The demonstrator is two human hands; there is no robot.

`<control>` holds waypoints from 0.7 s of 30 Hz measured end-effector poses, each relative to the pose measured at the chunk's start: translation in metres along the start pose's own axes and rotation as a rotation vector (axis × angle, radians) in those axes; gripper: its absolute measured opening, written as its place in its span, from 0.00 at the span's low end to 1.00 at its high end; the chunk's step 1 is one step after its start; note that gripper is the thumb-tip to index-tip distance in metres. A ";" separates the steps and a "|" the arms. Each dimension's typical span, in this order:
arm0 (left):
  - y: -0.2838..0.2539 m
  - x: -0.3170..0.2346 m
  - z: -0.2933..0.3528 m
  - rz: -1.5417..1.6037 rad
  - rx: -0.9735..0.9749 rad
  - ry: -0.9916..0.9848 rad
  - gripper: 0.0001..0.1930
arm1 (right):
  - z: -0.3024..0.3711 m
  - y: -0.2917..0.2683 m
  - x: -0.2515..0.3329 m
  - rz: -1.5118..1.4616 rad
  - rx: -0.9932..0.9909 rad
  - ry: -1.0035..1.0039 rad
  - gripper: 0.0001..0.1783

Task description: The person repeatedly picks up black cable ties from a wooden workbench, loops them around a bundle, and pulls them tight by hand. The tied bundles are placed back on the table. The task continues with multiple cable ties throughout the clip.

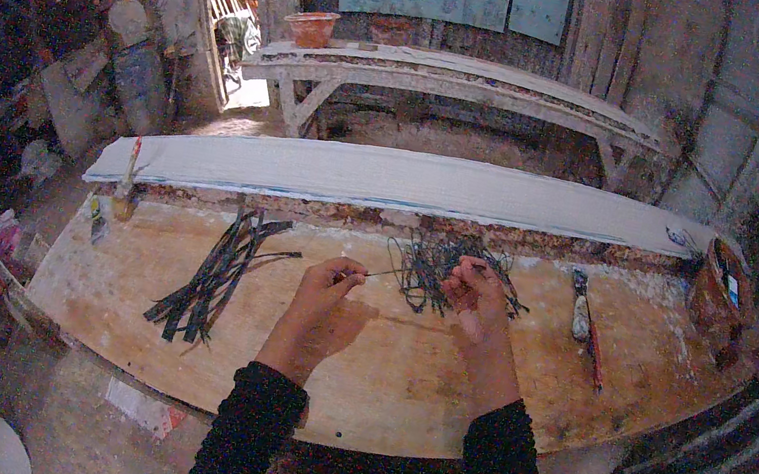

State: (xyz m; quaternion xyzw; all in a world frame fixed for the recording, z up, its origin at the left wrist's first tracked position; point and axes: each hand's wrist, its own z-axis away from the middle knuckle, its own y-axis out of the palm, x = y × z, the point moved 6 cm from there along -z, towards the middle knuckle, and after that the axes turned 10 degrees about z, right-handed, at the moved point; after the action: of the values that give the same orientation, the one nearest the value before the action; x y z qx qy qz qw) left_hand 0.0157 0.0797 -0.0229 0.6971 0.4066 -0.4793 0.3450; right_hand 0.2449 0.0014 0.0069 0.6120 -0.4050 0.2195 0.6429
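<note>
My left hand (320, 296) is closed in a pinch on a thin dark strand (381, 274), which sticks out to the right from the fingertips. Curled over the near side of a tangled pile of dark looped strips (425, 267), my right hand (478, 300) has its fingers drawn together. Something dark shows at those fingertips, too small to make out. Whether the strand reaches across to the right hand cannot be told. To the left lies a loose bundle of flat black strips (214, 281), apart from both hands.
The wooden table (375, 378) bears a long white slab (389, 183) along its far side. A brush (129, 178) stands at left. A pale-handled tool (580, 308) and red stick (595, 356) lie at right, near a brown container (724, 288). Behind is a bench (466, 93).
</note>
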 end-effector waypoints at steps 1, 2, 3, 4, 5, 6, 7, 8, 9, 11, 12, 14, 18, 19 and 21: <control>-0.001 0.003 0.000 0.031 -0.003 -0.047 0.07 | 0.000 -0.004 0.003 -0.017 -0.008 0.009 0.08; 0.000 0.006 0.000 0.064 -0.005 -0.094 0.08 | 0.000 -0.008 0.006 -0.033 -0.020 0.016 0.08; 0.001 0.008 0.002 0.105 -0.017 -0.141 0.08 | -0.001 -0.014 0.009 -0.091 0.009 0.011 0.08; 0.003 0.009 0.002 0.103 -0.020 -0.154 0.08 | -0.005 -0.022 0.010 -0.148 0.039 0.005 0.08; 0.000 0.012 0.003 0.097 -0.029 -0.165 0.08 | -0.007 -0.019 0.012 -0.208 0.075 0.003 0.08; -0.001 0.013 0.003 0.050 -0.031 -0.141 0.07 | -0.007 -0.020 0.012 -0.217 0.028 -0.008 0.08; -0.002 0.013 0.002 -0.010 -0.026 -0.111 0.07 | -0.007 -0.022 0.013 -0.227 -0.020 -0.019 0.08; -0.002 0.014 0.001 -0.069 -0.020 -0.080 0.07 | -0.005 -0.024 0.016 -0.234 -0.071 -0.034 0.08; -0.001 0.014 -0.001 -0.140 -0.007 -0.042 0.07 | -0.008 -0.029 0.016 -0.250 -0.064 -0.071 0.09; 0.003 0.010 0.000 -0.292 0.001 0.029 0.07 | -0.015 -0.041 0.014 -0.281 -0.057 -0.145 0.12; 0.009 -0.010 0.008 -0.376 -0.009 0.061 0.07 | -0.010 -0.033 0.021 -0.316 -0.060 -0.165 0.13; 0.014 -0.016 0.013 -0.285 -0.017 0.004 0.07 | 0.000 -0.018 0.036 -0.386 -0.060 -0.204 0.15; 0.005 0.013 0.007 -0.055 0.042 -0.052 0.06 | -0.006 -0.026 0.041 -0.480 0.043 -0.224 0.15; 0.000 0.021 0.006 -0.106 0.050 -0.030 0.06 | -0.011 -0.031 0.037 -0.467 0.014 -0.256 0.14; 0.005 0.015 0.008 -0.200 0.053 -0.030 0.06 | -0.012 -0.038 0.034 -0.398 -0.027 -0.323 0.12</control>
State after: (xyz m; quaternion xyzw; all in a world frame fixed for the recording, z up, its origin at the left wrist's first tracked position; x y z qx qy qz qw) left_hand 0.0204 0.0735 -0.0387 0.6547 0.4559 -0.5325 0.2829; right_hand 0.2971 -0.0003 0.0111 0.6981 -0.3767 -0.0174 0.6086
